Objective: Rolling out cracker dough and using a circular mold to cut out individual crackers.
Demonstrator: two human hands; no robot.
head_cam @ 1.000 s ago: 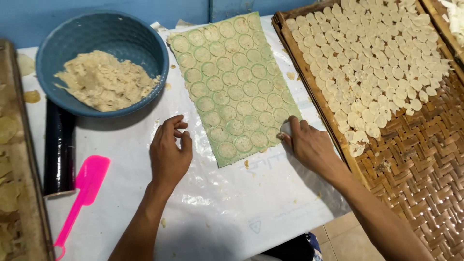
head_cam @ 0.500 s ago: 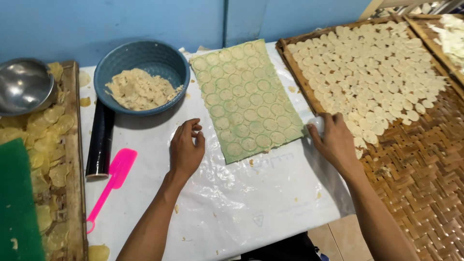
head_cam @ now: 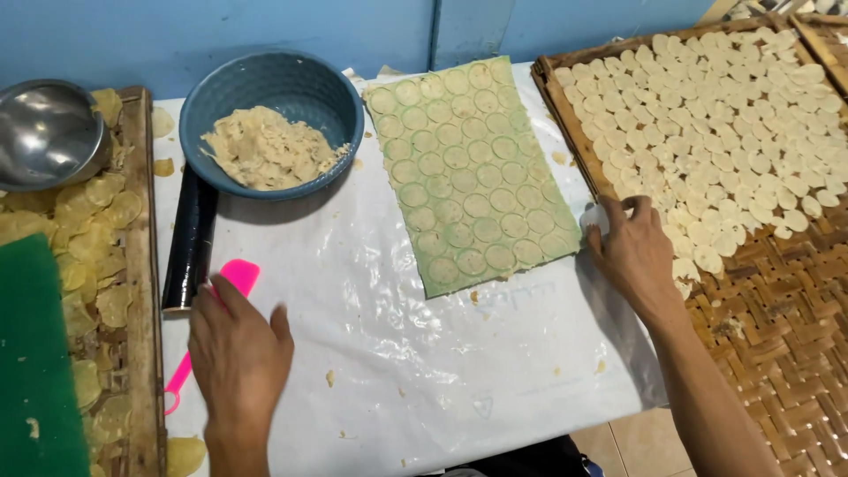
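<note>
A table covered in wrinkled white plastic sheeting [head_cam: 415,353] stands against a blue wall [head_cam: 265,31], speckled with dough crumbs. The left hand [head_cam: 237,349] lies flat and unclenched on the sheet, its fingertips over a pink plastic spatula [head_cam: 231,284] without closing round it; a black cylindrical roller [head_cam: 190,238] lies just beside, along the sheet's left border. Behind the roller sits a blue round plastic bowl of pale dough [head_cam: 269,124]. The right hand [head_cam: 632,252] rests at the sheet's right edge, fingers pinching a thin pale dough disc [head_cam: 594,217] beside the green rectangular mould sheet filled with round dough pieces [head_cam: 468,172]. To the right a woven bamboo tray [head_cam: 777,327] carries rows of discs at its far end; its near part is bare weave. On the left, a wooden-framed tray of yellowish chips [head_cam: 137,265] holds a steel bowl [head_cam: 44,132] and a green board [head_cam: 31,353]. The sheet's middle and near edge lie open between the hands.
</note>
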